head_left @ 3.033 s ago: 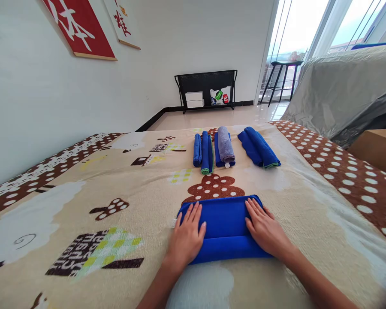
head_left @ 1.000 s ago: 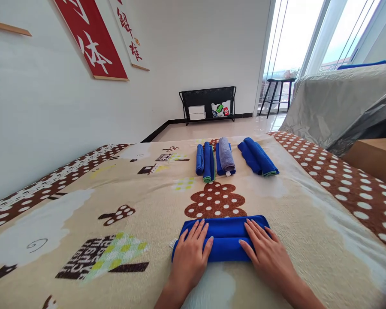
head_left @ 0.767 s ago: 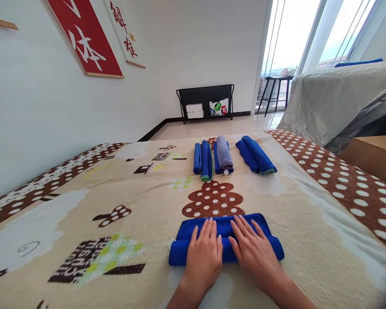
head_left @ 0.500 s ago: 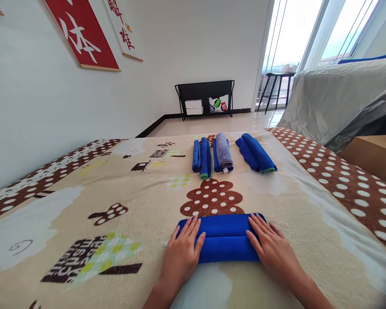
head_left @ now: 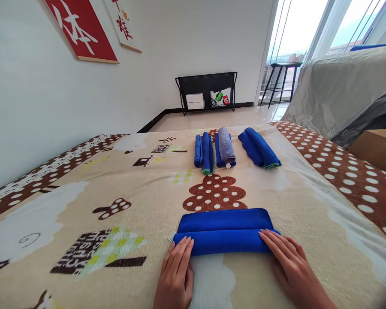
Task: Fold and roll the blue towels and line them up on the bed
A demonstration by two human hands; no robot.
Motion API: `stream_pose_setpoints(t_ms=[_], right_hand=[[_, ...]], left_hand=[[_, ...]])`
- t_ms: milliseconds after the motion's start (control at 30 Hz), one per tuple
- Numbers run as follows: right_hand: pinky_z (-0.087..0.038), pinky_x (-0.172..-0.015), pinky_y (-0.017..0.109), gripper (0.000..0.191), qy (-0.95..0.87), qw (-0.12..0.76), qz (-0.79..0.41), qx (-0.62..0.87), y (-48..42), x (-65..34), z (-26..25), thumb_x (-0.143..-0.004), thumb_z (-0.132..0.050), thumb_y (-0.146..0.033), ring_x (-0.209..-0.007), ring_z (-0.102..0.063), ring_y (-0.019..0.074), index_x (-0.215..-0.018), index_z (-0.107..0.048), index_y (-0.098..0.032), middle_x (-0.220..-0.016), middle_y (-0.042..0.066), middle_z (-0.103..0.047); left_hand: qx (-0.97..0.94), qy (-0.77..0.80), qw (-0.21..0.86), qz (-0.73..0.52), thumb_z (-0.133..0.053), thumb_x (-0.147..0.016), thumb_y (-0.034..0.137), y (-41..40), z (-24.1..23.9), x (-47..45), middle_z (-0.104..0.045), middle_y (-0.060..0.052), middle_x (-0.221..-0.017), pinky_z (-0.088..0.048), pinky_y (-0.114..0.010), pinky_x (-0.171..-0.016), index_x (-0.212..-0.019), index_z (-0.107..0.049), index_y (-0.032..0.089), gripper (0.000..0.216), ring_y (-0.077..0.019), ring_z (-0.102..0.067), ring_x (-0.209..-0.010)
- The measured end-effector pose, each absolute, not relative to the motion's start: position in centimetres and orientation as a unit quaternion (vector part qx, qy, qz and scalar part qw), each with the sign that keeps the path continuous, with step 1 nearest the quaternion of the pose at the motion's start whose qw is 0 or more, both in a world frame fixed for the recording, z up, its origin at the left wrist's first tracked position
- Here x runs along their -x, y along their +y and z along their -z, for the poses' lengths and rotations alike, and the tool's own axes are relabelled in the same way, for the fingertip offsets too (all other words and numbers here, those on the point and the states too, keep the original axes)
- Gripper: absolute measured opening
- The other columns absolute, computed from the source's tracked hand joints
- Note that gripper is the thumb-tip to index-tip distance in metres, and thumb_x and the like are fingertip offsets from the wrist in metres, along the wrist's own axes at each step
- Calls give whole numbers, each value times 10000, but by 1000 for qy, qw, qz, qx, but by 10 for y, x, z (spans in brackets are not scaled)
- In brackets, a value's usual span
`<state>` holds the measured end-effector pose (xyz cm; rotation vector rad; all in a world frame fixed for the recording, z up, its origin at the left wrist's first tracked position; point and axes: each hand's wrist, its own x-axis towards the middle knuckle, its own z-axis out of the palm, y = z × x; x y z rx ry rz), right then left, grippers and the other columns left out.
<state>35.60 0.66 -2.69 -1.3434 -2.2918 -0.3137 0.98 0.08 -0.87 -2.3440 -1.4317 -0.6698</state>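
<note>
A blue towel [head_left: 223, 241], folded into a long band with its near half bulging over the far half, lies crosswise on the patterned blanket [head_left: 157, 193]. My left hand [head_left: 176, 272] is at the towel's near left end, fingers together and curled over the edge, thumb low at the near side. At the near right end, my right hand [head_left: 294, 264] has its fingers over the fold, its thumb mostly hidden. Both hands grip the near fold. A small white label [head_left: 171, 236] sticks out at the left end.
Several rolled towels lie farther up the blanket: blue rolls [head_left: 206, 154] on the left, a grey roll [head_left: 226, 146] on blue cloth, and a blue towel [head_left: 260, 148] at right. Beyond stand a black rack [head_left: 206, 88], a stool [head_left: 282, 79] and a cardboard box [head_left: 376, 148].
Both hands have slid back from lying flat across the towel to its near edge, fingers now curled over it. The near fold stands fuller. The view has shifted slightly.
</note>
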Motion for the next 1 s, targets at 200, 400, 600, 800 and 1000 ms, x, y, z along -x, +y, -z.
stream_pose_setpoints(t_ms=[200,400,600,800,1000], right_hand=[[-290,-1057,410,457,-783,286,61,549,27,-336,31,-860,-434,-113,-1172,-584,199,-1287,-566,-211,-1274,38,-644],[-313,-1009,415,286,-776,293,-27,559,31,-330,-7,-801,-448,-90,-908,-613,179,-931,-656,-236,-888,-10,-670],[-293,-1043,433,392,-758,302,73,574,14,-310,1,-799,-416,-66,-1087,-594,225,-1057,-684,-190,-1126,60,-687],[-209,-1144,369,608,-836,245,135,472,26,-262,1,-845,-453,-145,-1392,-399,188,-1452,-459,-164,-1502,31,-466],[-167,-1184,354,665,-838,179,149,494,34,-334,21,-969,-496,-410,-1442,-338,169,-1554,-282,-175,-1557,31,-378]], left_hand=[[803,-524,179,219,-439,-824,17,21,11,-19,-666,-92,-1213,-399,-446,-1063,-1299,-532,144,501,-245,-601,-1155],[819,-513,133,220,-463,-746,-3,31,-23,-14,-686,-45,-977,-518,-387,-877,-1055,-611,190,393,-222,-644,-933],[788,-568,121,204,-443,-737,17,17,-20,-29,-716,-51,-952,-503,-461,-915,-1020,-665,192,401,-254,-659,-928],[871,-441,149,161,-477,-822,115,32,-21,-72,-567,-56,-1443,-406,-367,-1085,-1435,-461,167,616,-211,-522,-1316],[856,-473,175,118,-515,-949,378,39,-7,-8,-475,-41,-1526,-328,-378,-1120,-1537,-299,250,639,-196,-476,-1370]])
